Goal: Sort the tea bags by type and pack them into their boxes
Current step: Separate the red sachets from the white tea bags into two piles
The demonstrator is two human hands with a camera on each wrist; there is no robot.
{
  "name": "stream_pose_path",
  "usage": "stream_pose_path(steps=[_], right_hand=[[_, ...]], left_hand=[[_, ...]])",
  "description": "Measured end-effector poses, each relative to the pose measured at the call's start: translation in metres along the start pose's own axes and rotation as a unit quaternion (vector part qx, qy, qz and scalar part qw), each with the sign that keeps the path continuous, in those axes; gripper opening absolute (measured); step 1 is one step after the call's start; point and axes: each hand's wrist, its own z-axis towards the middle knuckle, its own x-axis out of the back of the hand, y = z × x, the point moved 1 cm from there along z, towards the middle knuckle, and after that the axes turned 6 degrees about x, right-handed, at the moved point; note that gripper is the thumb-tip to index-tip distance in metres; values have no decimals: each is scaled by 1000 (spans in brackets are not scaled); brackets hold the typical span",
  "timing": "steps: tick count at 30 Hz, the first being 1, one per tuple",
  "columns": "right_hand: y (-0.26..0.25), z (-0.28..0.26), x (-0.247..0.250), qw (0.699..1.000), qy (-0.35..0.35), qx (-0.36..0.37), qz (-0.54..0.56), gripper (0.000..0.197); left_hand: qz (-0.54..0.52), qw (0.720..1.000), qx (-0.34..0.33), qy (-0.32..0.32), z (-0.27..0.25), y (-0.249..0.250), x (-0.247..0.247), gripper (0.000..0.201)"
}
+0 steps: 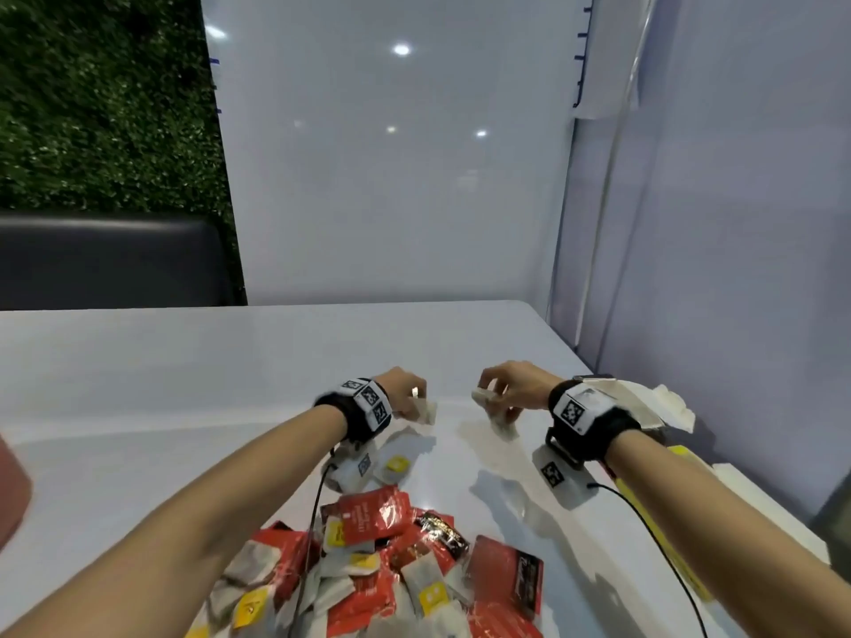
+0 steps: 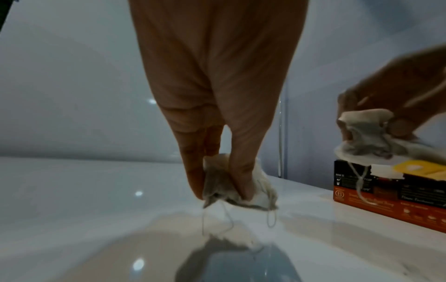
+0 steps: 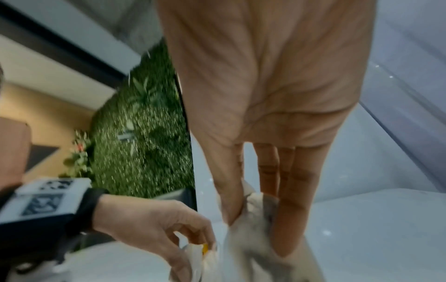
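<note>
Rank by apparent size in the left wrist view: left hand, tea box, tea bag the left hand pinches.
1. left hand, inflated by nearness to the camera
2. tea box, cut off at the frame edge
3. tea bag, smallest

Office lounge, plant wall (image 1: 106,103), glossy white table (image 1: 184,370)

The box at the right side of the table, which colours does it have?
The box is black above and orange below, clearest in the left wrist view.

Orange tea box (image 2: 391,192): circled letter "B" on near end, remaining print too blurred to read. Red sachets (image 1: 375,515): white lettering, illegible. Wrist bands (image 1: 368,400): black-and-white square code markers only.
</note>
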Motion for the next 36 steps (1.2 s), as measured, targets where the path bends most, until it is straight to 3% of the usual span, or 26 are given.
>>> stream_pose_path(steps=[3,5,7,10,14,17,19,22,24,26,28,33,36], right_hand=[[7,19,-16,998,6,-33,-46,11],[8,22,-28,993,-30,-45,-106,27],[3,15,-40,978,-68,-38,-194,49],[-25,-18,-58,975,-58,39,-213,48],[-66,-77,-90,963,-148,158,-160,47],[-85,-110,-115,948,-226,165,-153,69],[-89,-121,-126,939,-231,163,-195,81],[-89,-125,-134,944,-168,167,-231,68],[-85,-126,-140,955,-123,175,-206,52],[-83,-125,-146,957,-105,181,-200,41],[-86,-125,-146,953,-103,190,-213,30],[-92,-128,-118,960,-71,194,-190,15],[-80,-128,-84,984,-24,165,-58,14]], left_hand=[[4,1000,9,1,4,-8,-16,59],[9,1000,8,-7,-7,-13,-17,65],[31,999,-7,-41,-23,-18,-21,58],[79,991,-46,-98,-47,-18,-37,46],[55,993,-67,-82,-61,-13,-50,36],[46,993,-67,-81,-70,-12,-44,28],[29,996,-73,-43,-79,-15,-32,26],[-58,995,-84,5,-109,-22,-8,26],[-70,991,-99,-59,-138,-22,-3,31],[2,986,-96,-139,-164,-18,-17,38],[77,977,-96,-173,-179,-14,-38,42],[83,985,-96,-121,-186,-13,-60,34],[35,987,-107,-112,-191,-17,-54,30]])
